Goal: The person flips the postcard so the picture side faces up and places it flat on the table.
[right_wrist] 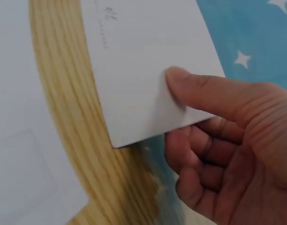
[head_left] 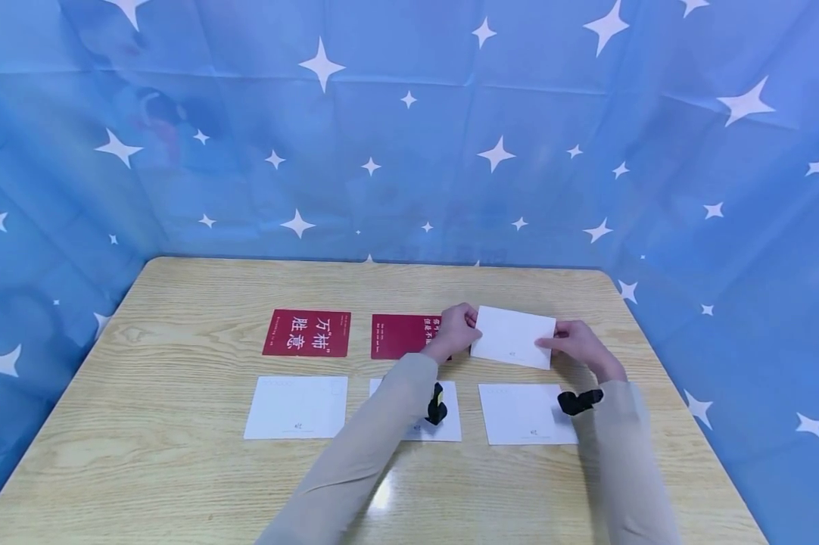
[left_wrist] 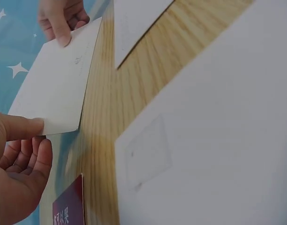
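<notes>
A white postcard [head_left: 512, 337] is raised over the back right of the table, its printed blank side toward me. My left hand [head_left: 459, 331] pinches its left edge between thumb and fingers. At the opposite edge my right hand [head_left: 580, 347] pinches it too, thumb on the white face and fingers curled behind, as the right wrist view shows with the postcard [right_wrist: 143, 70] tilted. Under my left hand lies a red card [head_left: 404, 337] with white lettering, partly covered. Nearer me, a white card [head_left: 525, 416] lies below the held one.
Another red card [head_left: 307, 333] lies at the back left. Along the front row are a white card [head_left: 297, 409] on the left and a middle white card [head_left: 450, 420], partly hidden by my left sleeve. A blue star-patterned cloth [head_left: 396, 151] hangs behind the wooden table [head_left: 144, 454].
</notes>
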The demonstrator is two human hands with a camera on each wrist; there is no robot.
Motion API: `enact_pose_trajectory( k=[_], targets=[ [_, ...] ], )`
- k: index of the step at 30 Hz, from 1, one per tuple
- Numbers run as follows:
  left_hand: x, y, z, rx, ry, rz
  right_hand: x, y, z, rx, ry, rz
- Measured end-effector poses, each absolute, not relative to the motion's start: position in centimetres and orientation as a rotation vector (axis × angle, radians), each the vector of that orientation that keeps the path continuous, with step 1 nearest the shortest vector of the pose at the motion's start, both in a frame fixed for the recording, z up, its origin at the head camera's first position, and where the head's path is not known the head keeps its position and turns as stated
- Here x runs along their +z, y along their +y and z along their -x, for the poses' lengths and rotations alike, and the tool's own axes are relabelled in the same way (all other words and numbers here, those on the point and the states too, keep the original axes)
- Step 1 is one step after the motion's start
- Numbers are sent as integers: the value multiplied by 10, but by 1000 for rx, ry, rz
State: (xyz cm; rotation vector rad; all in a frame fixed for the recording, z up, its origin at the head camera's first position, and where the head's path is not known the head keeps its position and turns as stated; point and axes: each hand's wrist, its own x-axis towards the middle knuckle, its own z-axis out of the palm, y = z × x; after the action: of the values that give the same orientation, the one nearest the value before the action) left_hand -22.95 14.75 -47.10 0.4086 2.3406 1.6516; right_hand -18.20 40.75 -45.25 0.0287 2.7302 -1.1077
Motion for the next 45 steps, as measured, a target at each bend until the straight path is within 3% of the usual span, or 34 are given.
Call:
enact_pose_trajectory(
  k=[8,28,45],
  targets=[
    [-469,143,234,1705,2279,-425,-439,410,175,-1198,2695,99],
    [-458,139,234,1761,2313,-485,-439,412,177,-1289,2810,-134],
    [-464,134,236,1771,2277,-495,-445,420,172,-1747,2600,30]
  ],
)
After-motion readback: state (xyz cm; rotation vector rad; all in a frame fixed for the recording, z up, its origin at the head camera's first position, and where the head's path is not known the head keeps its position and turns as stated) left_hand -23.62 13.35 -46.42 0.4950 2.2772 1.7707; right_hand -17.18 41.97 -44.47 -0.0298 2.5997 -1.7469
